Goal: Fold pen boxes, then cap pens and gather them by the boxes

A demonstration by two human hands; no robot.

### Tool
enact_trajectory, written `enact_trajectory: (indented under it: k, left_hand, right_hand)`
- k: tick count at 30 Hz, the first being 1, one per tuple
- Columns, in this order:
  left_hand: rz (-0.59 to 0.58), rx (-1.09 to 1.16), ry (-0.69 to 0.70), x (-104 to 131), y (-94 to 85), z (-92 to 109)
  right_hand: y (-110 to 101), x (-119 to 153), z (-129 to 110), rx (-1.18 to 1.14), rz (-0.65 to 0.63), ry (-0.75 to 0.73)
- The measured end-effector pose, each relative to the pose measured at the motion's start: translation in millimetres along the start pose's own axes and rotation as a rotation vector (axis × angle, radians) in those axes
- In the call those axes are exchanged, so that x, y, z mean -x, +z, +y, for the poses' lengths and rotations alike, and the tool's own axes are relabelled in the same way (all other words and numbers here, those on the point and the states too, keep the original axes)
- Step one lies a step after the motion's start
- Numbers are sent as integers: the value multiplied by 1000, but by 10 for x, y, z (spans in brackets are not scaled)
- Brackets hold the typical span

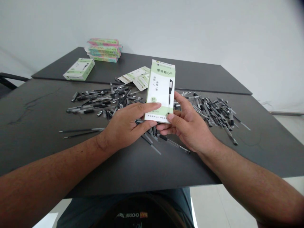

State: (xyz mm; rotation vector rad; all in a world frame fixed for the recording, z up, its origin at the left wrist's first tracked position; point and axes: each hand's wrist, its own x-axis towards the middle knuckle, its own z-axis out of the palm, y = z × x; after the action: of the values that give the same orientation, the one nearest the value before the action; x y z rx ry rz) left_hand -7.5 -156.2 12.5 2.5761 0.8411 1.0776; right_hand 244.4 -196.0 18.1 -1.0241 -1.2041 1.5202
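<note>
Between my two hands a white and green pen box [161, 88] is held upright above the table, its printed front with a pen picture facing me. My left hand [130, 122] grips its lower left corner, with fingers across the front and the thumb at the bottom edge. At the lower right, my right hand [187, 123] holds the box with the thumb on the front and the other fingers behind and beneath. Loose black and clear pens [102, 101] lie in a heap behind my left hand. More pens [213, 110] are heaped to the right. The back of the box is hidden.
A closed green and white box [80, 69] lies at the back left, near a stack of pink and green boxes [104, 50]. Flattened cartons [135, 76] lie behind the pens. Two thin refills [82, 130] rest on the dark table [166, 172]. A wall stands behind.
</note>
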Motion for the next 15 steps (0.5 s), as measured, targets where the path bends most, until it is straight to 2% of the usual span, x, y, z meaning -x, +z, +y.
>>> enact_trajectory:
  k: [3,9,12,15]
  left_hand:
    - [-4,14,9,-7,5,-9]
    - [-14,31,-24,16,-5,-31]
    - [-40,69,-50,24,-2,-33]
    - [-45,84,-81,26,8,-33]
  right_hand:
    - [-12,12,32,52,16,-60]
    - [-90,4,176,352,20,-366]
    - [-140,-21,231,536,51,-419]
    - [-172,-31,252,598,69,-459]
